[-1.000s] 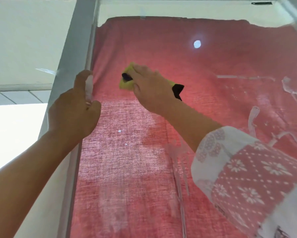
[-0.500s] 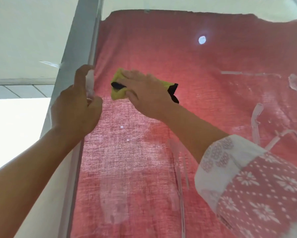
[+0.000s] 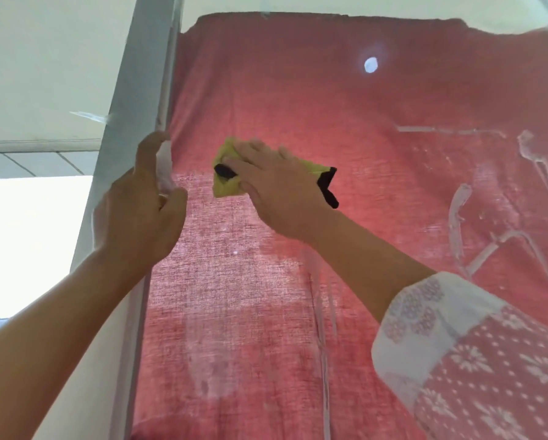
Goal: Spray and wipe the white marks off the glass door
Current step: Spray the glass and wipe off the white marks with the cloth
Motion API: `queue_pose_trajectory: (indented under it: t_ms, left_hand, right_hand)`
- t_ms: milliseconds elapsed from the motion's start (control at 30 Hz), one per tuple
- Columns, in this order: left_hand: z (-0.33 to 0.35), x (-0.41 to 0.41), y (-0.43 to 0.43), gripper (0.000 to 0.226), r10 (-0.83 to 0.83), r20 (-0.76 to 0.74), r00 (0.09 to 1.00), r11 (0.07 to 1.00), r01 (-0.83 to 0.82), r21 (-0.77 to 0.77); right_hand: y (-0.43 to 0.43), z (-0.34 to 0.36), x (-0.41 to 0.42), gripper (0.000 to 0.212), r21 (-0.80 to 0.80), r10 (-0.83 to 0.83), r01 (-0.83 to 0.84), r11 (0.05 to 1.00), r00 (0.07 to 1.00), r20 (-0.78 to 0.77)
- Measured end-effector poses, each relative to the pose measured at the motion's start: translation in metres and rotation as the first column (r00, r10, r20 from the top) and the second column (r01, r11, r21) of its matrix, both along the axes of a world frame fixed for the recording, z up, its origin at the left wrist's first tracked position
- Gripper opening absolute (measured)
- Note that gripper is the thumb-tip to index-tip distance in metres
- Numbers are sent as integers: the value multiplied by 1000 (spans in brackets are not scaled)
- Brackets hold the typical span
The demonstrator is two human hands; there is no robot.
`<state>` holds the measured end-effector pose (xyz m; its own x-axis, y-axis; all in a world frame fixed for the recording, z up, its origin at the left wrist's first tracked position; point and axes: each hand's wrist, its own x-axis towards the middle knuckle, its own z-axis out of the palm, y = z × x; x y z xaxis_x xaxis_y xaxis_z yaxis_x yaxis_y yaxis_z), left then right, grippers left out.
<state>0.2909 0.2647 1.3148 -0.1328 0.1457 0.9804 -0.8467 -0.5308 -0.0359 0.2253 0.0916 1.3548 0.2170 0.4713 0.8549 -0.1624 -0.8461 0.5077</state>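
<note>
The glass door (image 3: 298, 100) fills the view, with a red cloth hanging behind it. My right hand (image 3: 272, 188) presses a yellow cloth with black edging (image 3: 225, 185) flat against the glass, left of centre. My left hand (image 3: 139, 211) grips a clear spray bottle (image 3: 164, 166) close to the door's left edge; only the bottle's white top shows past my fingers. White marks (image 3: 460, 217) streak the glass at the right, and fainter smears (image 3: 209, 360) and drip lines lie lower down.
A grey door frame (image 3: 133, 100) runs up the left side, with a pale wall beyond it. A bright round spot (image 3: 370, 64) shows on the glass high up. My patterned sleeve (image 3: 476, 360) covers the lower right.
My right hand slid the yellow cloth to the left across the glass and a little lower. My left hand kept the bottle by the frame.
</note>
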Motion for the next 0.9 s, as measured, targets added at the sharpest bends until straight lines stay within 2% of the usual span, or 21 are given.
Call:
queue_pose_trajectory:
  t_ms: [100,167,267,333,400,500,567,667,800,833,900]
  left_hand:
    - [-1,-1,-1,58,-32,21,999,999,32,-20]
    - [-2,-4,-4,60,-51,39,998,998,52,-41]
    - [-4,-8,-9,59,-55,65,996,997,59,-55]
    - [-4,-10,-11,58,-52,75,996,997,56,-48]
    - [-5,-11,-15,57,-52,70,996,998,55,-42]
    - [-7,-11,-23,59,-44,65,997,998,46,-31]
    - [-8,-12,-29,57,-45,47,998,998,47,-30]
    - [-11,-13,-39,54,-79,45,996,997,78,7]
    - [-13,-13,-49,58,-120,42,992,992,118,46]
    - [-13,-13,-51,60,-128,37,991,991,126,48]
    - [-14,-15,-56,62,-149,38,988,987,147,58]
  right_hand:
    - [21,-9,12,59,88,-54,45,995,994,98]
    - [22,-20,17,58,-1,-17,17,1000,995,93]
    - [-2,-32,9,44,-230,69,-80,970,996,-52]
    - [-24,-32,-2,43,-290,51,-75,954,995,-91]
    - [-42,-23,-11,50,-191,-5,7,981,1000,8]
    - [-43,-3,-18,60,125,-56,36,991,986,155]
    - [-34,-1,-12,61,193,-65,28,981,980,190]
    - [-31,-11,-3,62,84,1,-17,996,983,184]
    - [-56,-29,-19,50,-154,104,-97,983,994,38]
    - [-66,-30,-25,49,-157,73,-68,985,997,27]
    - [-81,-24,-37,50,-67,-5,9,998,998,61]
